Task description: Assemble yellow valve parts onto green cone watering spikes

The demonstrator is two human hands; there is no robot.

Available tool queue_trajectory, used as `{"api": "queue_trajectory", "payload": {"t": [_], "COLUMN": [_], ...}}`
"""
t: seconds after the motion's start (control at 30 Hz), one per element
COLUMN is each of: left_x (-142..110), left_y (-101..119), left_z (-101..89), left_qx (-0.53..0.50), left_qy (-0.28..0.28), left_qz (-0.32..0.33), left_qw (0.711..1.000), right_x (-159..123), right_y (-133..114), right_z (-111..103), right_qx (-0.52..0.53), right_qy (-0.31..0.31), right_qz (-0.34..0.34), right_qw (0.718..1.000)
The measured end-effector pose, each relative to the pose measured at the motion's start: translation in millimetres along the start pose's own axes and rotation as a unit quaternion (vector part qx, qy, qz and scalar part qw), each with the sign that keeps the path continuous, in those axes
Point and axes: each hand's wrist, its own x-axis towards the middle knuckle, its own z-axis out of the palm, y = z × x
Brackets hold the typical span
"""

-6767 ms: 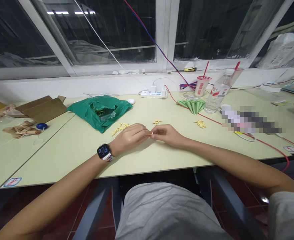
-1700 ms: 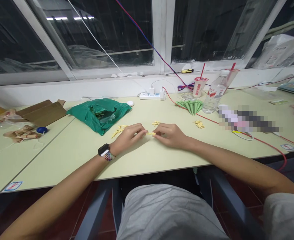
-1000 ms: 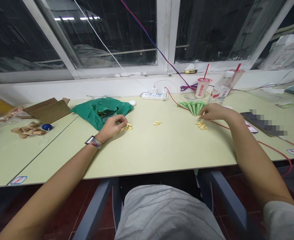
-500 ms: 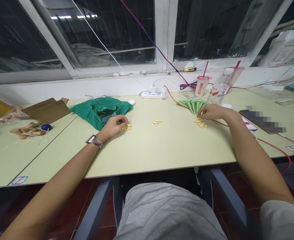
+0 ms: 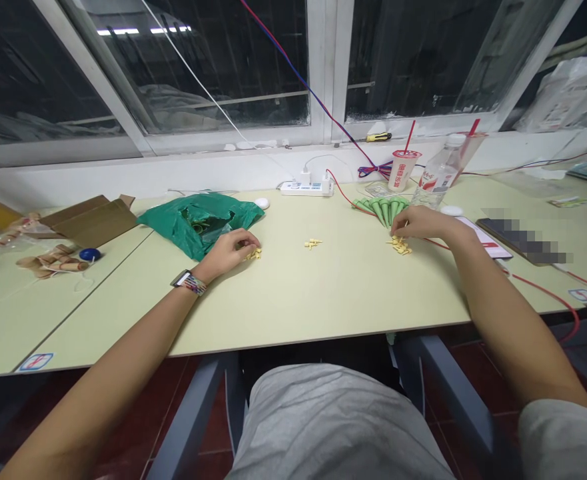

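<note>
My left hand (image 5: 229, 252) rests on the table by a small pile of little yellow pegs (image 5: 256, 254), its fingers curled and pressed together at the pile. Its fingertips hide part of that pile and whatever they may pinch. On the right, my right hand (image 5: 417, 223) reaches down over another pile of yellow pegs (image 5: 402, 247), thumb and fingers closed in a pinch. What sits between those fingertips is too small to make out. Between both hands lies a smaller group of yellow pegs (image 5: 313, 244). Green cones (image 5: 384, 209) lie fanned out just behind my right hand.
A green plastic bag (image 5: 193, 220) lies behind my left hand. Further left are cardboard (image 5: 90, 220) and wooden toys with a blue ball (image 5: 90, 255). A power strip (image 5: 307, 189), a cup (image 5: 402, 172), a bottle (image 5: 436, 175) and a phone (image 5: 518, 240) stand or lie further back and right.
My left fingers have come down a little over their pile. The right hand has shifted slightly left and its fingers sit lower at the pegs. The middle group looks the same.
</note>
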Motion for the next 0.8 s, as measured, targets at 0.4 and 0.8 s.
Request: {"api": "queue_trajectory", "payload": {"t": [0.4, 0.8], "left_x": [-1.0, -2.5], "left_y": [7.0, 8.2], "left_z": [-1.3, 0.3], "left_qx": [0.017, -0.005], "left_qy": [-0.01, -0.007], "left_qz": [0.005, 0.008], "left_qw": [1.0, 1.0], "right_x": [-5.1, 2.9], "right_y": [-8.9, -119.3], "right_z": [-1.5, 63.9], "right_qx": [-0.014, -0.026], "right_qy": [-0.023, 0.187], "right_qz": [-0.015, -0.234], "right_qw": [1.0, 0.954]}}
